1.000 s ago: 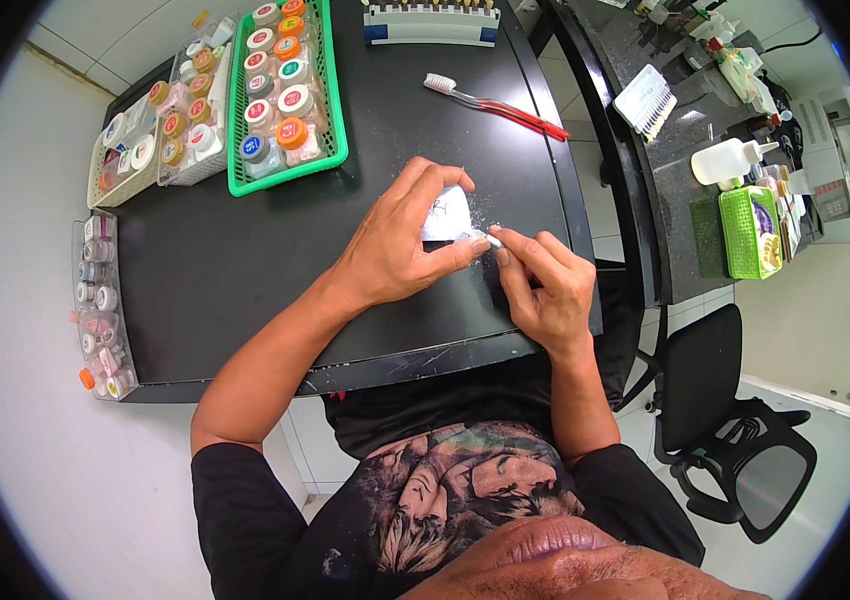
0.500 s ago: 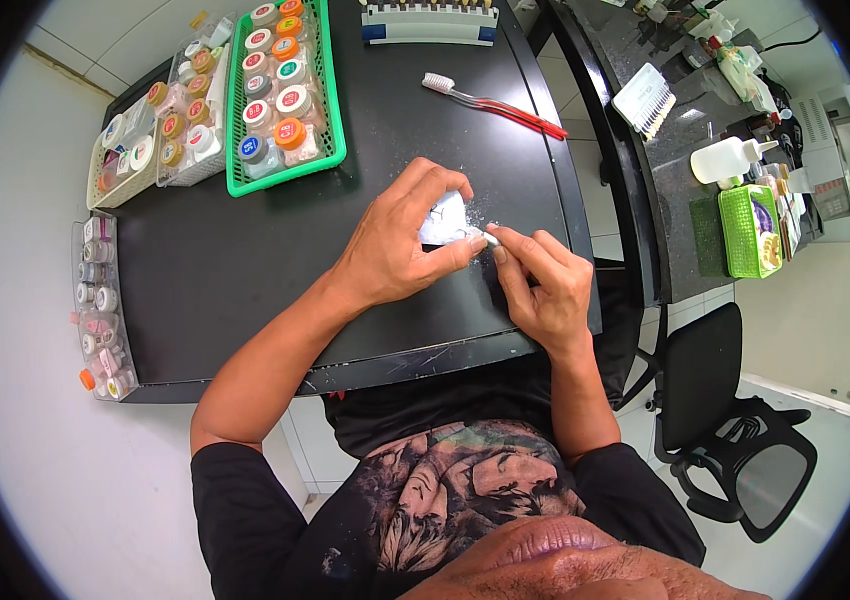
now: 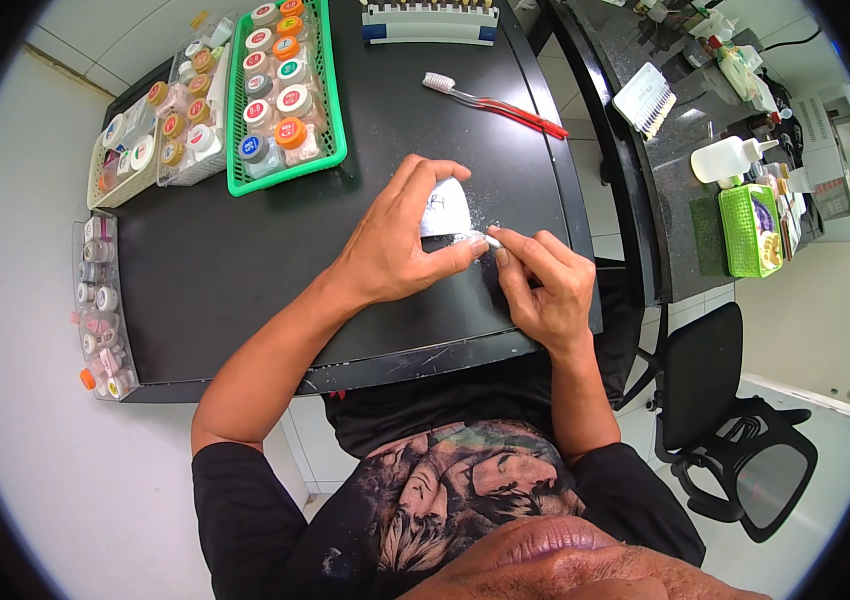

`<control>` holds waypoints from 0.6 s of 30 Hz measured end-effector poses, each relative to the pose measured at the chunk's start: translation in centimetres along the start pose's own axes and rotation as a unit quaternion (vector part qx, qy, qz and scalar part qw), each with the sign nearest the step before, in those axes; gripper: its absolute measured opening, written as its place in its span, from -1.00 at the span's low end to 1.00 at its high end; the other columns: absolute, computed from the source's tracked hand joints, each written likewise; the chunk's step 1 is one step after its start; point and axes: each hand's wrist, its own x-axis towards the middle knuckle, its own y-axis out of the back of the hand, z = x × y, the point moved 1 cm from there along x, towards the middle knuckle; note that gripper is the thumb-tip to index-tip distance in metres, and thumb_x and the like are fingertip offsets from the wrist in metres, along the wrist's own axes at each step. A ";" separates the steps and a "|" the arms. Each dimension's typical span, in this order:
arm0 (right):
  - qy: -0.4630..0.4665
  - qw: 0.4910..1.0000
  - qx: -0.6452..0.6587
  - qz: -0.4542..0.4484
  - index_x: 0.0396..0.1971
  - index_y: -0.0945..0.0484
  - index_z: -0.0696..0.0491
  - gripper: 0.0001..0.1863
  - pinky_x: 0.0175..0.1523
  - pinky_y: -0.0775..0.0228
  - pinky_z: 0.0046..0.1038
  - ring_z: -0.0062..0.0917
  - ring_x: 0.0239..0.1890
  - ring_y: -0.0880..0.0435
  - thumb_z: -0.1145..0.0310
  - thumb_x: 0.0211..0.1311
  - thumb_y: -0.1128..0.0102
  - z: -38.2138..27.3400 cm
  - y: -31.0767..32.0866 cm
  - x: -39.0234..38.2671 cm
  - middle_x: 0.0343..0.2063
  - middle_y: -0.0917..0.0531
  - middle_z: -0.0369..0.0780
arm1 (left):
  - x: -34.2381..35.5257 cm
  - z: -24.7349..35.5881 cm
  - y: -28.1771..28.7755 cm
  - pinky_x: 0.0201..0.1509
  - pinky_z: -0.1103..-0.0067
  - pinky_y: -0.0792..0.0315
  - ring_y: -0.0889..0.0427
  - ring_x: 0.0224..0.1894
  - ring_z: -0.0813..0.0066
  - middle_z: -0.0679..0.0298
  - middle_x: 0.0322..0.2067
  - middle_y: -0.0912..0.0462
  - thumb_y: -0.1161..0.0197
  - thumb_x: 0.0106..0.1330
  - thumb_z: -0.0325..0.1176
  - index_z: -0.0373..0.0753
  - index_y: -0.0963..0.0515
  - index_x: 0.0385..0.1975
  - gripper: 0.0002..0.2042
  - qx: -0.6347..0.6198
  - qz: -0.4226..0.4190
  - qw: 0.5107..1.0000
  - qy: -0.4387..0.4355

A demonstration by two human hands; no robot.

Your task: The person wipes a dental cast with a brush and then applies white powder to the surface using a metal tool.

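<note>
My left hand is curled around a white plaster-like block, fingers over its far side and thumb at its near edge. Dark handwritten marks show on the block's flat face. Close to the left thumb tip, my right hand pinches a small pale rod-shaped piece between thumb and fingers; its exact kind is too small to tell. White powder lies scattered on the black table beside the block. Between the hands, the block's lower edge is partly hidden.
A red-handled toothbrush lies beyond my hands, with a shade-guide-like rack behind it. The green basket of capped jars stands far left, near a clear box of small jars. At right are another counter and a black chair.
The white block has turned in my left hand, so more of its marked flat face shows. The left fingers have shifted slightly; my right hand has hardly moved.
</note>
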 end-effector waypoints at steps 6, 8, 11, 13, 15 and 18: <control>0.000 1.000 -0.006 0.003 -0.01 -0.94 0.01 -0.72 -0.46 -0.40 -0.37 -0.53 -0.63 -0.60 0.54 0.31 -0.62 0.2 -0.2 -0.2 -0.57 -0.54 -0.32 | 0.0 0.0 0.0 0.04 0.38 -0.57 -0.68 -0.04 0.29 0.14 0.05 -0.60 -0.70 0.29 -0.12 -0.27 -0.58 0.37 -0.29 0.000 -0.004 1.000 0.004; -0.003 1.000 -0.005 0.003 0.00 -0.94 0.01 -0.72 -0.46 -0.40 -0.36 -0.53 -0.62 -0.59 0.53 0.31 -0.62 0.2 -0.2 -0.3 -0.57 -0.53 -0.32 | 0.0 0.0 0.0 0.02 0.38 -0.57 -0.68 -0.06 0.27 0.13 0.03 -0.60 -0.69 0.30 -0.12 -0.28 -0.58 0.35 -0.31 0.010 -0.003 1.000 -0.002; -0.002 1.000 -0.002 0.006 0.00 -0.94 0.01 -0.72 -0.46 -0.40 -0.36 -0.52 -0.63 -0.58 0.53 0.31 -0.62 0.3 -0.2 -0.2 -0.57 -0.53 -0.32 | 0.1 0.1 0.0 0.01 0.37 -0.57 -0.69 -0.07 0.25 0.11 0.02 -0.61 -0.68 0.30 -0.12 -0.29 -0.60 0.32 -0.34 0.014 0.003 1.000 -0.012; -0.001 1.000 -0.007 0.006 0.00 -0.94 0.01 -0.72 -0.47 -0.39 -0.36 -0.52 -0.63 -0.58 0.53 0.31 -0.63 0.3 -0.2 -0.2 -0.57 -0.53 -0.32 | 0.0 -0.2 -0.1 0.01 0.37 -0.57 -0.69 -0.07 0.23 0.11 0.02 -0.62 -0.67 0.31 -0.12 -0.29 -0.61 0.30 -0.36 0.020 0.002 1.000 -0.021; -0.001 1.000 -0.007 0.005 0.00 -0.94 0.01 -0.72 -0.47 -0.39 -0.35 -0.52 -0.63 -0.58 0.53 0.31 -0.63 0.3 -0.2 -0.2 -0.57 -0.53 -0.32 | 0.1 -0.3 -0.1 0.01 0.37 -0.57 -0.69 -0.07 0.22 0.10 0.02 -0.62 -0.67 0.31 -0.12 -0.30 -0.62 0.28 -0.37 0.026 -0.001 0.999 -0.032; -0.001 1.000 -0.007 0.004 0.00 -0.94 0.01 -0.72 -0.47 -0.39 -0.35 -0.52 -0.63 -0.58 0.52 0.31 -0.63 0.2 -0.2 -0.1 -0.57 -0.53 -0.32 | 0.1 -0.2 -0.1 0.01 0.37 -0.58 -0.70 -0.07 0.20 0.09 0.02 -0.63 -0.66 0.31 -0.10 -0.31 -0.64 0.25 -0.39 0.029 0.006 0.999 -0.041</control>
